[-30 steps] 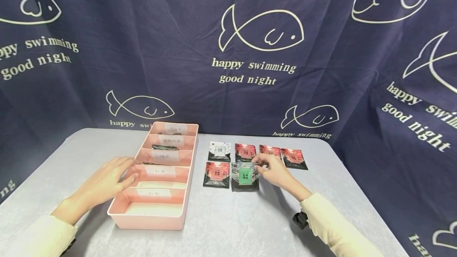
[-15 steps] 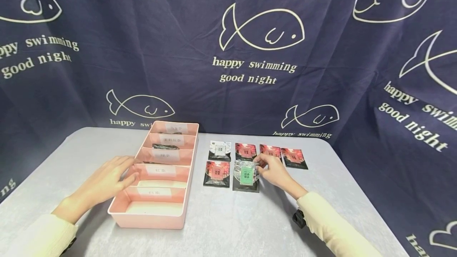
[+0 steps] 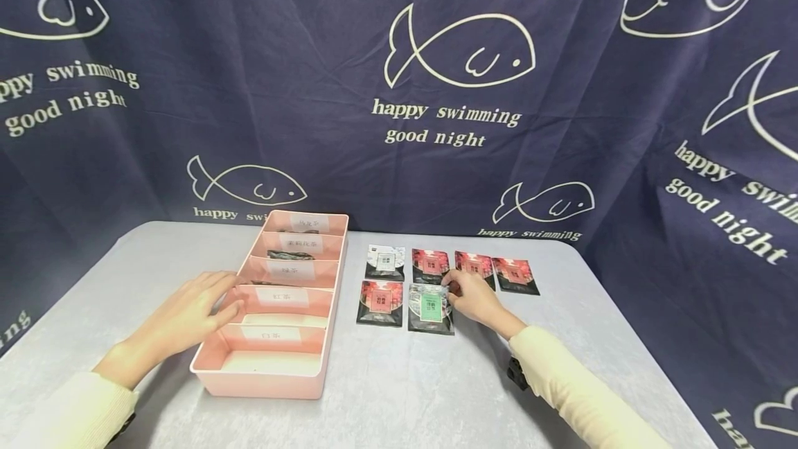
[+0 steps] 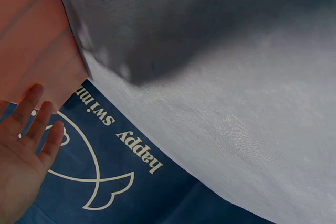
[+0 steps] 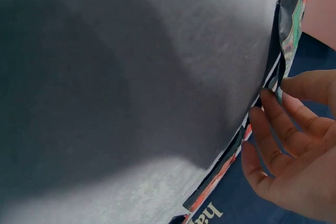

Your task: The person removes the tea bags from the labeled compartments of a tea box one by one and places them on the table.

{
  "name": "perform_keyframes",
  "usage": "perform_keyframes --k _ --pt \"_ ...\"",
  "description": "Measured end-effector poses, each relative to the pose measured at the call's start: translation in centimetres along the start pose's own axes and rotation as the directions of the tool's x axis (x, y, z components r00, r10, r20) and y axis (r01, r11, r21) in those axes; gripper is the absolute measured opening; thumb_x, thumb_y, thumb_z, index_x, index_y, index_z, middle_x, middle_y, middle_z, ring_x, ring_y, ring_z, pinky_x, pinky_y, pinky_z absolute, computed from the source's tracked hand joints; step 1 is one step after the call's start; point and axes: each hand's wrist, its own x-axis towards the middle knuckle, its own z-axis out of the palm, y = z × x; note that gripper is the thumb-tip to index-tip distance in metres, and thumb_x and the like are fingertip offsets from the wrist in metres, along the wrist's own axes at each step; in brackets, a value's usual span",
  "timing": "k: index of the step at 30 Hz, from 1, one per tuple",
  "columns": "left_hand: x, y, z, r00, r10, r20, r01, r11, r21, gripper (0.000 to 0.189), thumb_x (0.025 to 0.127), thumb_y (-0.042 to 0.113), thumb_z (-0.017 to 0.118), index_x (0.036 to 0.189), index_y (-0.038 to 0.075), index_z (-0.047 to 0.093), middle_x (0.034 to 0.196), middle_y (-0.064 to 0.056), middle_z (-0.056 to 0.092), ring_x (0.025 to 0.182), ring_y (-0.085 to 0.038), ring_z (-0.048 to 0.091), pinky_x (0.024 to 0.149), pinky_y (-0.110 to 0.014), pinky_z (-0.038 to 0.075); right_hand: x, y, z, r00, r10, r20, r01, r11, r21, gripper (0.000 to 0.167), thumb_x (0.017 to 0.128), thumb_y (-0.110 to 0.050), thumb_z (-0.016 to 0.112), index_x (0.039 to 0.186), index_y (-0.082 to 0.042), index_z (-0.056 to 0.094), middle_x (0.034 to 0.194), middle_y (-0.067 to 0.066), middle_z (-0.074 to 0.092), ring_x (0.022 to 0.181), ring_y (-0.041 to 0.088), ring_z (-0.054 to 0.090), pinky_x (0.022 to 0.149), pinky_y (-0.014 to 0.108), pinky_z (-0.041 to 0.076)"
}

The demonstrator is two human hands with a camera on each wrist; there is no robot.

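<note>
A tea sachet with a green label [image 3: 431, 308] lies in the near row on the table, and my right hand [image 3: 476, 296] pinches its upper right corner between thumb and forefinger. In the right wrist view this sachet [image 5: 292, 19] is seen nearly edge-on, its corner at the fingertips. My left hand [image 3: 181, 314] rests at the left rim of a pink divided box [image 3: 262, 385]. The left wrist view shows the left hand's fingers [image 4: 51, 142] extended beside the box's pink side wall [image 4: 39, 40].
Beside the green one lies a red sachet [image 3: 379, 303]. Behind are a white sachet [image 3: 385, 262] and red sachets [image 3: 429, 265], [image 3: 472, 264], [image 3: 515, 276]. Labelled dividers split the box; a dark sachet [image 3: 291, 255] stands in one compartment. A blue fish-print curtain [image 3: 349, 158] hangs behind the table.
The green-label sachet has shifted very slightly to the right under my right hand, and the right forearm has swung a little to the left. My left hand stays at the box.
</note>
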Motion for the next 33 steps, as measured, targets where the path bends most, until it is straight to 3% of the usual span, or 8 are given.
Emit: perform_keyframes --k 9,16,25,33 --pt "0.0 0.1 -0.1 1.000 0.011 -0.014 -0.011 1.000 0.002 0.044 0.085 0.029 0.060 0.116 -0.002 0.056 0.115 -0.020 0.059 0.110 -0.038 0.051 0.093 -0.052 0.038 0.1 -0.2 -0.2 0.999 0.041 -0.004 -0.041 0.996 -0.084 0.022 0.074 -0.006 0.065 0.096 -0.009 0.063 0.081 0.003 0.066 0.073 0.018 0.061 0.066 0.037 0.051" --pt "0.0 -0.1 0.2 1.000 0.015 -0.018 -0.015 1.000 0.005 0.044 0.086 0.029 0.060 0.117 -0.001 0.056 0.115 -0.020 0.058 0.111 -0.038 0.050 0.094 -0.052 0.038 0.6 -0.7 -0.9 1.000 0.029 -0.009 -0.030 0.997 -0.066 0.021 0.075 -0.006 0.065 0.096 -0.006 0.063 0.080 0.002 0.063 0.068 0.015 0.056 0.061 0.030 0.048" --pt "-0.1 -0.3 0.5 1.000 0.013 -0.015 -0.013 1.000 0.008 0.045 0.085 0.030 0.060 0.116 -0.003 0.056 0.116 -0.021 0.058 0.111 -0.039 0.050 0.094 -0.053 0.038 1.1 -3.5 -1.5 0.995 -0.094 -0.041 0.092 0.994 -0.052 0.020 0.078 -0.010 0.065 0.097 -0.005 0.062 0.082 0.005 0.063 0.076 0.019 0.058 0.067 0.034 0.049" --pt "-0.1 -0.2 0.4 1.000 0.016 -0.018 -0.016 1.000 0.010 0.045 0.085 0.029 0.060 0.116 -0.003 0.056 0.116 -0.021 0.058 0.111 -0.038 0.050 0.094 -0.052 0.038 1.6 -6.5 -0.7 0.978 -0.203 -0.042 0.202 0.979 -0.029 0.017 0.079 -0.010 0.064 0.096 -0.009 0.064 0.088 0.003 0.063 0.081 0.017 0.058 0.070 0.031 0.050"
